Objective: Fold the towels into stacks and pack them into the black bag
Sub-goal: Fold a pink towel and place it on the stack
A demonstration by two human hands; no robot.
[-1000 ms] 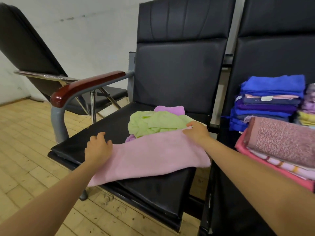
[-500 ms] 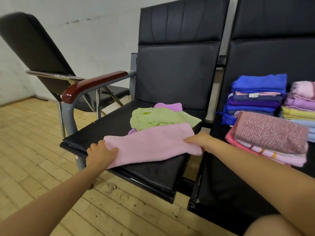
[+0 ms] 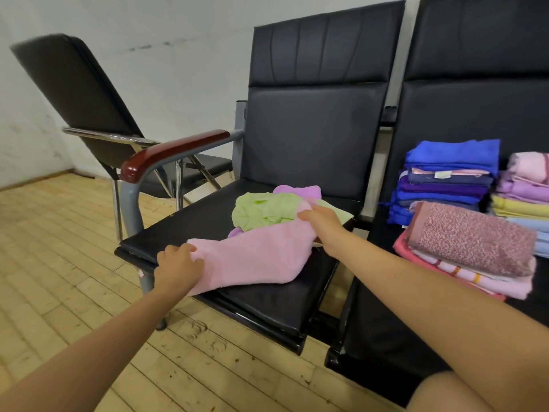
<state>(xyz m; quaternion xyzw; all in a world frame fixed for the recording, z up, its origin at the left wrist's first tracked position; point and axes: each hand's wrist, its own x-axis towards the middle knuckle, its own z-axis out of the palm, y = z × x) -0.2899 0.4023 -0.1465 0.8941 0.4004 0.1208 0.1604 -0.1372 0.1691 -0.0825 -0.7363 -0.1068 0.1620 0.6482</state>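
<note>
A pink towel lies across the black seat of the middle chair. My left hand grips its near left edge. My right hand holds its far right corner, lifted over a crumpled green towel and a purple towel behind it. On the chair to the right sit folded stacks: a speckled pink towel on a pink pile, a blue and purple stack, and a pink, lilac and yellow stack. No black bag is in view.
The middle chair has a red-brown armrest on its left. A reclined black chair stands further left against the white wall. Wooden plank floor spreads in front and to the left.
My right hand has carried the towel's right corner up and back over the green towel, bunching the pink towel. My left hand stays at the near left edge.
</note>
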